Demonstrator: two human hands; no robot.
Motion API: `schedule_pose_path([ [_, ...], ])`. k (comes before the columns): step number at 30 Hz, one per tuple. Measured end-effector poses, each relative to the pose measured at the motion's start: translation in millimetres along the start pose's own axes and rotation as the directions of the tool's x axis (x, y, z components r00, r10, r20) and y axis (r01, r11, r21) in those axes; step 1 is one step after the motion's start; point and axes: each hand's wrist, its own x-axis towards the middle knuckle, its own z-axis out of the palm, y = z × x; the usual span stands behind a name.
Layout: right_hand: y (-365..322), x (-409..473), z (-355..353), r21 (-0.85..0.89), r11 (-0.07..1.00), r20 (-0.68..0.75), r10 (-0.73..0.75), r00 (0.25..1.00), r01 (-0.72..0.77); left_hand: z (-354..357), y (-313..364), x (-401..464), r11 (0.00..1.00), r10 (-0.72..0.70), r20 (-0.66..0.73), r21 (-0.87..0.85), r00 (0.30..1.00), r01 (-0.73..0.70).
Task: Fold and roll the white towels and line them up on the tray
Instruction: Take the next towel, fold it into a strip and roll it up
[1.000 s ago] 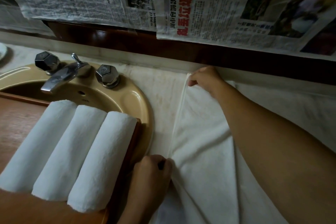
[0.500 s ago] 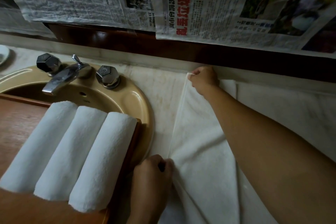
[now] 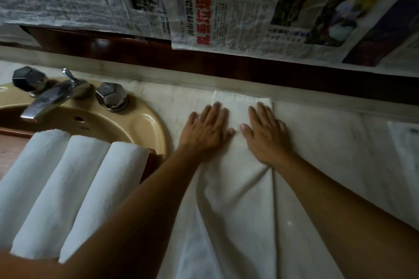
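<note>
A white towel (image 3: pixel 240 188) lies folded into a long narrow strip on the marble counter, running from the back wall toward me. My left hand (image 3: pixel 206 131) lies flat, fingers spread, on the strip's far left edge. My right hand (image 3: pixel 266 131) lies flat on its far right edge. Both palms press the cloth down, a gap of towel between them. Three rolled white towels (image 3: pixel 74 190) lie side by side on a wooden tray (image 3: pixel 150 162) set over the sink at the left.
A tan sink basin (image 3: pixel 145 124) with a chrome tap (image 3: pixel 49 95) and two faceted knobs sits at the left. Newspaper sheets (image 3: pixel 226 2) hang on the wall above a dark wooden ledge. Marble counter (image 3: pixel 340 154) extends to the right.
Both hands have let go of the towel's left edge, which is now folded over into a narrower strip. My left hand moved up from the near edge; both now lie flat at the far end.
</note>
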Motion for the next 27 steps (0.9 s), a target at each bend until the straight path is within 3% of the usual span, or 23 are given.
schedule_pose_path([
  [4, 4.4, 18.4, 1.1, 0.081, 0.996, 0.047, 0.027, 0.999, -0.031, 10.2, -16.6, 12.2, 0.996, -0.063, -0.038, 0.055, 0.997, 0.065],
  [7, 3.9, 12.7, -4.6, 0.178, 0.984, -0.057, 0.030, 0.998, -0.019, 2.4, -7.5, 4.1, 0.991, -0.130, -0.045, 0.002, 0.991, 0.130],
  [9, 5.9, -8.8, -3.2, 0.096, 0.994, -0.104, -0.033, 0.994, 0.043, 3.3, 0.9, -12.0, 0.999, -0.041, -0.005, 0.008, 0.999, 0.041],
  [11, 9.5, -22.0, 3.4, -0.008, 0.997, -0.018, -0.080, 0.997, 0.080, 8.4, 0.8, -23.7, 0.999, 0.025, 0.027, 0.039, 0.999, -0.026],
  [15, 4.8, -6.6, -0.2, -0.016, 1.000, 0.072, -0.023, 0.997, 0.024, 4.5, -17.3, -14.4, 0.995, -0.084, 0.032, 0.059, 0.996, 0.082],
  [17, -2.3, -14.1, -3.8, 0.004, 0.999, 0.002, -0.033, 0.999, 0.033, 2.2, -7.8, -21.5, 0.987, -0.116, 0.002, 0.109, 0.993, 0.115],
  [20, -11.0, -64.4, 1.9, 0.058, 0.996, -0.159, -0.054, 0.986, 0.064, 10.9, 25.5, -61.7, 0.997, -0.064, -0.022, 0.041, 0.998, 0.065],
  [23, -3.5, -104.7, 19.5, -0.027, 0.995, -0.086, -0.101, 0.991, 0.099, 24.2, 26.8, -92.0, 0.999, -0.042, 0.048, -0.019, 0.998, 0.043],
  [27, 2.2, -86.7, 16.2, -0.044, 0.995, -0.028, -0.089, 0.996, 0.088, 23.1, 7.8, -81.0, 0.998, -0.070, 0.069, -0.006, 0.995, 0.070],
])
